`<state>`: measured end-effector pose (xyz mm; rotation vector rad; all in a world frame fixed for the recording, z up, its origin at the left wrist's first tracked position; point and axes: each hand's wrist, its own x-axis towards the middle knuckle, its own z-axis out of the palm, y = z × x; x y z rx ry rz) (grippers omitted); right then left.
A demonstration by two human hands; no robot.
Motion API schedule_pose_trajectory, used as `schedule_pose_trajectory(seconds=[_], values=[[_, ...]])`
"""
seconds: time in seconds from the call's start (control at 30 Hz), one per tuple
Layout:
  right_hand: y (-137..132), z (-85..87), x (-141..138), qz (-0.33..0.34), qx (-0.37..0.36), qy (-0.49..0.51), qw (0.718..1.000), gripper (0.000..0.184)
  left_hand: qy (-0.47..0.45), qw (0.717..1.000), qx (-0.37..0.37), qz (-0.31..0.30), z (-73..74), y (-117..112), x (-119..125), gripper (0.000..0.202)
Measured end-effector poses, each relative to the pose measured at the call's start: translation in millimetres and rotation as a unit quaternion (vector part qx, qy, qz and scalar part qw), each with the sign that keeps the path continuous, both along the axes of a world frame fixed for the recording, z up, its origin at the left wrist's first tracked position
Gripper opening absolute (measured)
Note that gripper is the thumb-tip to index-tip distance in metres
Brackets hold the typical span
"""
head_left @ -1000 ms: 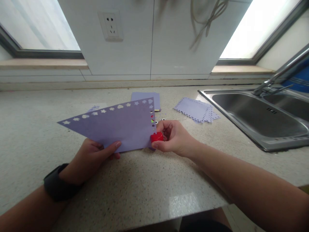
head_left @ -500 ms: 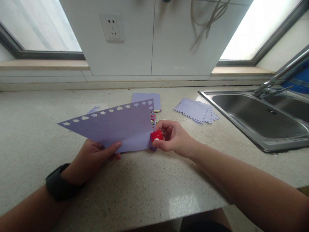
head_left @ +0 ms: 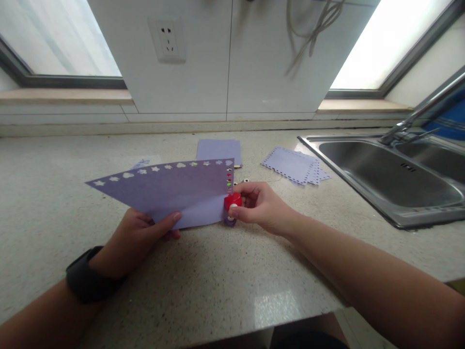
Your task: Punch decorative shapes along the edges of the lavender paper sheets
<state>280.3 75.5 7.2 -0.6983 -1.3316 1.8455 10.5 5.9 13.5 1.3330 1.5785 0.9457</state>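
A purple sheet of paper [head_left: 174, 194] is raised above the counter, with star, flower and heart cut-outs along its far edge and smaller holes down its right edge. My left hand [head_left: 148, 228] pinches its near edge, thumb on top and fingers beneath. At the right edge, my right hand [head_left: 259, 206] grips a small red craft punch [head_left: 232, 200] with a white button under the thumb. The punch sits against the paper's right edge, below the row of holes. Some small items behind the paper, near the right fingertips, are partly hidden.
Behind the held sheet lies a stack of purple paper [head_left: 218, 149]. Purple sheets with punched edges [head_left: 290, 165] lie to the right, beside the steel sink [head_left: 392, 182]. Paper scraps [head_left: 141, 164] rest at the left on the speckled counter [head_left: 203, 291].
The sheet's far right corner has dipped toward the counter, and the paper bows more. The red punch has tilted and shifted slightly left. Both hands keep their grips.
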Motion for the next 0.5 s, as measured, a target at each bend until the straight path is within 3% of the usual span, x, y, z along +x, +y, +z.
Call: schedule_pose_trajectory(seconds=[0.27,0.5], values=[[1.5,0.9,1.6,-0.009,0.002,-0.016,1.000,0.035,-0.036,0.999,-0.006,0.015,-4.9,1.1,-1.3,0.026],[0.3,1.4,1.7,-0.017,0.011,-0.024,1.000,0.034,-0.004,1.000,-0.004,0.007,-5.3,0.0,-3.7,0.035]])
